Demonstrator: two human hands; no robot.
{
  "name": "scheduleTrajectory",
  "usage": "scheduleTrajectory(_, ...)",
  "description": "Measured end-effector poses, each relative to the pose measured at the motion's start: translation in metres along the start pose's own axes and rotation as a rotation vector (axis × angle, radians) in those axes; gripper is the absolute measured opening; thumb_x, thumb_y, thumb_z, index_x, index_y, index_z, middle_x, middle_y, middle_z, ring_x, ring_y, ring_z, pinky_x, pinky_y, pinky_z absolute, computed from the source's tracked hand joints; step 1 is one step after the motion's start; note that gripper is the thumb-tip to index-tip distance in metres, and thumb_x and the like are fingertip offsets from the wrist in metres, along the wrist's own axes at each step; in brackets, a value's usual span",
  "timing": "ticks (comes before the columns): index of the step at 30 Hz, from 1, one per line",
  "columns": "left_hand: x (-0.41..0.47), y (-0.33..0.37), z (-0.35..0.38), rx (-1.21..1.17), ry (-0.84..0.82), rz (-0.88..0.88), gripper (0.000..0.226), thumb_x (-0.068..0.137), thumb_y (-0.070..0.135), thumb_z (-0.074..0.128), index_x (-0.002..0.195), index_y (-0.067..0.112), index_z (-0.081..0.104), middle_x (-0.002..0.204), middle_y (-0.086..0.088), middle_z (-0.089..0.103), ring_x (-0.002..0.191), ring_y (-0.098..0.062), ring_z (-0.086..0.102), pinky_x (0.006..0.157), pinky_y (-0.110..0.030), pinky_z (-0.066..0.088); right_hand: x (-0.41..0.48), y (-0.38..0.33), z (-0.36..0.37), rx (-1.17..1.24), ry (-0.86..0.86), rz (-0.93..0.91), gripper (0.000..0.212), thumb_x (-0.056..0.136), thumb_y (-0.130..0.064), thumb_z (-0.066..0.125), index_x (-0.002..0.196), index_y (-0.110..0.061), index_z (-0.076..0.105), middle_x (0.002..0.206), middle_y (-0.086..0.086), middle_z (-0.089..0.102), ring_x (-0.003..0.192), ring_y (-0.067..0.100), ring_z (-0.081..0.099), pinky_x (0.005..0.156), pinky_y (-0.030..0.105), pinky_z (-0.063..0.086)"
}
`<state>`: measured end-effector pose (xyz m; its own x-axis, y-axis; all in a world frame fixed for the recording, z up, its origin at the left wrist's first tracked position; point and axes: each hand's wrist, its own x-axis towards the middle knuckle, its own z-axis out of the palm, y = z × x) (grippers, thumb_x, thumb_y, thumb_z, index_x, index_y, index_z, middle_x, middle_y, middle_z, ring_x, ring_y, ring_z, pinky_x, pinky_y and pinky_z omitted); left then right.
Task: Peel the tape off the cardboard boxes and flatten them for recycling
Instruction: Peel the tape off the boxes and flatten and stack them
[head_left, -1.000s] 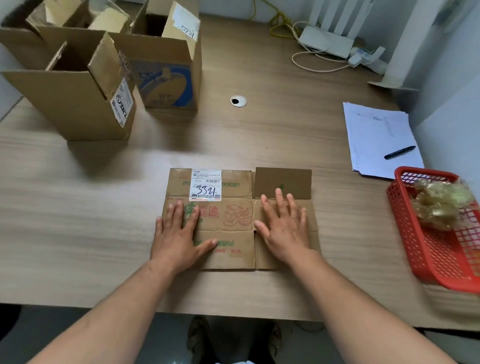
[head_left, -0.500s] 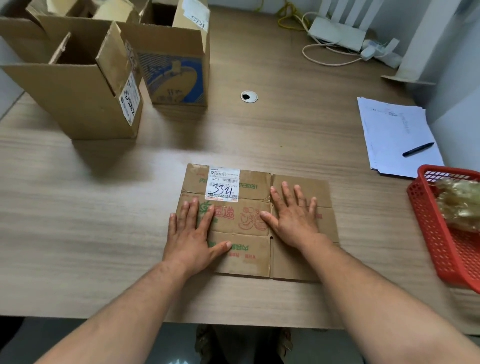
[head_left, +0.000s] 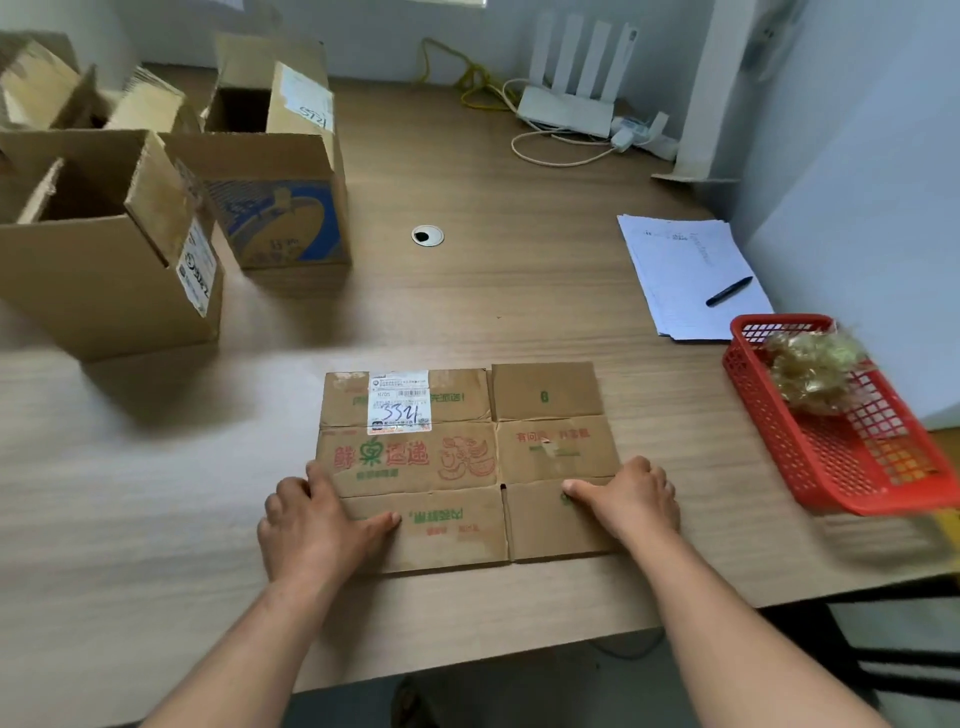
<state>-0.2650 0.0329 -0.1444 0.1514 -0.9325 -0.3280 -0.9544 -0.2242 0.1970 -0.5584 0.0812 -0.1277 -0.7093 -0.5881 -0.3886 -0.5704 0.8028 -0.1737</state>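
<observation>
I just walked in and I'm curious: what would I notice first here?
A flattened box lies at the front of the table, the left hand and the right hand gripping its sides. A bright red basket of crumpled tape sits at the right; open boxes stand far left.

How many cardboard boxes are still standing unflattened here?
3, at the table's left: a plain box nearest, a blue-printed box to its right, and a third box behind them, partly cut off. Others may sit out of frame.
</observation>
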Motion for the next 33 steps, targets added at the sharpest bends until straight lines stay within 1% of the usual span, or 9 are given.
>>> scheduleTrajectory(4, 0.010, 0.004, -0.004, -0.107, -0.041, -0.104, 0.098, 0.060, 0.068, 0.076, 0.131, 0.010, 0.042, 0.127, -0.017, 0.042, 0.125, -0.035, 0.039, 0.103, -0.043, 0.038, -0.003, 0.001, -0.007, 0.144, -0.010, 0.035, 0.102, 0.062, -0.059, 0.078, 0.135, -0.003, 0.034, 0.139, 0.016, 0.041, 0.129, 0.033, 0.041, 0.102, 0.038, 0.038)
scheduleTrajectory(7, 0.001, 0.008, 0.000, -0.146, -0.025, -0.081, 0.088, 0.064, 0.059, 0.079, 0.128, 0.010, 0.045, 0.128, -0.015, 0.039, 0.126, -0.034, 0.035, 0.106, -0.042, 0.034, -0.012, 0.007, -0.007, 0.228, -0.042, 0.007, 0.090, 0.067, -0.051, 0.079, 0.129, -0.006, 0.032, 0.135, 0.015, 0.045, 0.123, 0.033, 0.048, 0.093, 0.037, 0.043)
scheduleTrajectory(12, -0.020, 0.014, 0.006, -0.169, -0.079, -0.137, 0.108, 0.059, 0.060, 0.082, 0.138, 0.014, 0.024, 0.132, -0.018, 0.033, 0.127, -0.036, 0.033, 0.104, -0.046, 0.035, -0.031, 0.034, -0.002, 0.284, -0.077, -0.039, 0.079, 0.075, -0.045, 0.075, 0.130, -0.011, 0.029, 0.135, 0.012, 0.043, 0.120, 0.032, 0.049, 0.090, 0.037, 0.044)
scheduleTrajectory(16, -0.033, 0.015, 0.009, -0.234, -0.114, -0.193, 0.099, 0.061, 0.061, 0.081, 0.133, 0.007, 0.039, 0.131, -0.021, 0.041, 0.124, -0.038, 0.040, 0.099, -0.047, 0.040, -0.041, 0.063, -0.008, 0.285, -0.059, -0.063, 0.079, 0.078, -0.043, 0.074, 0.133, -0.011, 0.028, 0.135, 0.012, 0.041, 0.120, 0.032, 0.049, 0.089, 0.037, 0.043)
scheduleTrajectory(19, -0.065, 0.021, 0.018, -0.275, -0.091, -0.145, 0.093, 0.060, 0.059, 0.082, 0.128, 0.007, 0.046, 0.129, -0.020, 0.044, 0.123, -0.038, 0.042, 0.099, -0.046, 0.040, -0.053, 0.099, -0.010, 0.298, -0.040, -0.052, 0.080, 0.077, -0.043, 0.075, 0.133, -0.011, 0.028, 0.135, 0.013, 0.041, 0.120, 0.032, 0.048, 0.090, 0.037, 0.043)
scheduleTrajectory(22, -0.106, 0.027, 0.028, -0.455, -0.106, -0.039, 0.086, 0.063, 0.044, 0.086, 0.130, 0.011, 0.044, 0.127, -0.016, 0.043, 0.122, -0.034, 0.044, 0.100, -0.047, 0.043, -0.070, 0.142, -0.016, 0.332, -0.008, -0.036, 0.080, 0.076, -0.042, 0.076, 0.132, -0.010, 0.029, 0.133, 0.014, 0.041, 0.120, 0.032, 0.047, 0.091, 0.037, 0.043)
scheduleTrajectory(25, -0.157, 0.036, 0.041, -0.513, -0.179, 0.149, 0.106, 0.067, 0.030, 0.087, 0.149, 0.026, 0.021, 0.127, -0.009, 0.041, 0.121, -0.029, 0.045, 0.102, -0.043, 0.040, -0.088, 0.187, -0.031, 0.342, 0.067, -0.070, 0.084, 0.077, -0.042, 0.074, 0.138, -0.011, 0.026, 0.135, 0.014, 0.039, 0.122, 0.032, 0.045, 0.094, 0.037, 0.041)
scheduleTrajectory(27, -0.192, 0.043, 0.050, -0.520, -0.154, 0.206, 0.115, 0.068, 0.031, 0.087, 0.152, 0.034, 0.009, 0.129, -0.011, 0.039, 0.121, -0.031, 0.046, 0.101, -0.044, 0.040, -0.100, 0.219, -0.044, 0.347, 0.118, -0.100, 0.085, 0.079, -0.042, 0.073, 0.141, -0.012, 0.024, 0.136, 0.013, 0.038, 0.123, 0.030, 0.044, 0.096, 0.036, 0.040)
scheduleTrajectory(33, -0.278, 0.089, 0.068, -0.499, -0.081, 0.345, 0.106, 0.066, 0.042, 0.085, 0.149, 0.033, 0.019, 0.130, -0.012, 0.037, 0.121, -0.032, 0.045, 0.099, -0.050, 0.044, -0.138, 0.327, -0.085, 0.393, 0.288, -0.107, 0.083, 0.080, -0.045, 0.070, 0.141, -0.015, 0.022, 0.134, 0.012, 0.038, 0.118, 0.028, 0.047, 0.085, 0.030, 0.042)
